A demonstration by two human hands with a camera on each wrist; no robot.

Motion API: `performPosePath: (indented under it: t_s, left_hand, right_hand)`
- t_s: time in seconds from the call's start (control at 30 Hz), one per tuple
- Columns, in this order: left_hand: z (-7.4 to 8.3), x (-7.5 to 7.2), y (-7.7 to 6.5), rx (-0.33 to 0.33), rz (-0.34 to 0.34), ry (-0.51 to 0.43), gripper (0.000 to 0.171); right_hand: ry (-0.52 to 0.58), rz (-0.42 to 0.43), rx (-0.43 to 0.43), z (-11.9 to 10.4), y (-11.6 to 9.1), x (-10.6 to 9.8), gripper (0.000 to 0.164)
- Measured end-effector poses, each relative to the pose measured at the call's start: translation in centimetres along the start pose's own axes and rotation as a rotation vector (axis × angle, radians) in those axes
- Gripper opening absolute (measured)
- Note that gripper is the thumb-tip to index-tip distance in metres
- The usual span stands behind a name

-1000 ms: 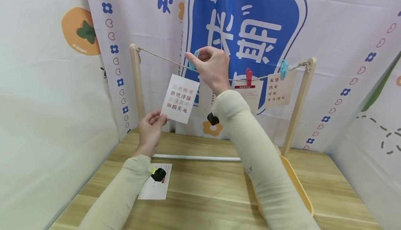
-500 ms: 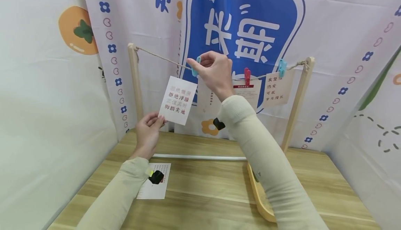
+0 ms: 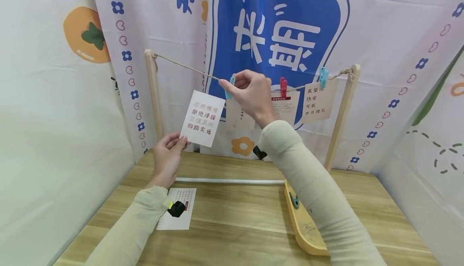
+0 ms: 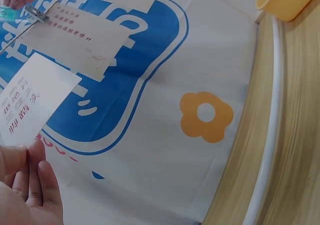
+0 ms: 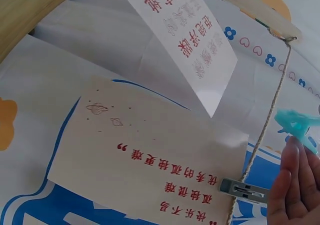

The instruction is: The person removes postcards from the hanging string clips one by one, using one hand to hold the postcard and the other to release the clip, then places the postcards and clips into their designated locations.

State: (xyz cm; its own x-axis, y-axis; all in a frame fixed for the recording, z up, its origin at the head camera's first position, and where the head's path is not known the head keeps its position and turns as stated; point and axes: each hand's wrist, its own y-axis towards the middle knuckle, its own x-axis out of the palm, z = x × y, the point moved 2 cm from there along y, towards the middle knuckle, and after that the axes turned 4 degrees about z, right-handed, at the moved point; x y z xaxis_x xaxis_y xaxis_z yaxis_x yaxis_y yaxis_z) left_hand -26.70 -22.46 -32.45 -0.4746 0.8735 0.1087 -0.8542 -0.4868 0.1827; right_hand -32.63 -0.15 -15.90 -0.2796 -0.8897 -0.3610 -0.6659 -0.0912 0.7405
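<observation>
My left hand [image 3: 166, 155] pinches a white printed card [image 3: 203, 119] by its lower left corner, holding it up below the twine [image 3: 181, 64]. At the twine, the fingertips of my right hand [image 3: 255, 95] pinch a teal clothespin [image 5: 292, 120]; the right wrist view shows it just beside the string. A grey clothespin [image 5: 245, 191] fastens another card [image 5: 150, 150] to the twine, partly hidden by my right hand in the head view. Farther right hang a card [image 3: 286, 109] under a red clothespin [image 3: 283, 88] and a card [image 3: 319, 105] under a second teal clothespin [image 3: 324, 77].
Two wooden posts, left [image 3: 154, 93] and right [image 3: 342, 117], carry the twine. A white rod [image 3: 232, 181] lies along the table's back. Under my left wrist lies a card [image 3: 174, 221]. A yellow tray [image 3: 301, 234] with a dark green clothespin [image 3: 295, 201] sits beneath my right forearm.
My right hand has come down and a little to the right along the twine with the teal clothespin. The held card has hardly moved relative to the posts, while the head view has shifted slightly.
</observation>
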Motion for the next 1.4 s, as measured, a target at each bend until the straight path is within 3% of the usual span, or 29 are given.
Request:
performPosePath:
  t_s: [0.23, 0.77, 1.13, 1.4]
  left_hand:
    - [-0.3, -0.2, -0.5, -0.030, -0.003, -0.006, 0.029]
    - [-1.0, -1.1, -1.3, -0.024, 0.015, 0.034, 0.029]
    - [-1.2, -2.1, -2.2, -0.071, 0.000, 0.041, 0.034]
    - [-1.9, -2.7, -3.2, -0.120, -0.039, 0.058, 0.037]
  right_hand:
    - [-0.018, -0.032, -0.020, 0.5, -1.4, 0.0, 0.038]
    - [-0.029, -0.063, -0.082, 1.8, -4.2, -1.1, 0.035]
    - [-0.069, -0.044, -0.040, 3.9, -6.0, -2.2, 0.038]
    - [-0.088, -0.078, -0.014, 5.0, -7.6, -2.8, 0.036]
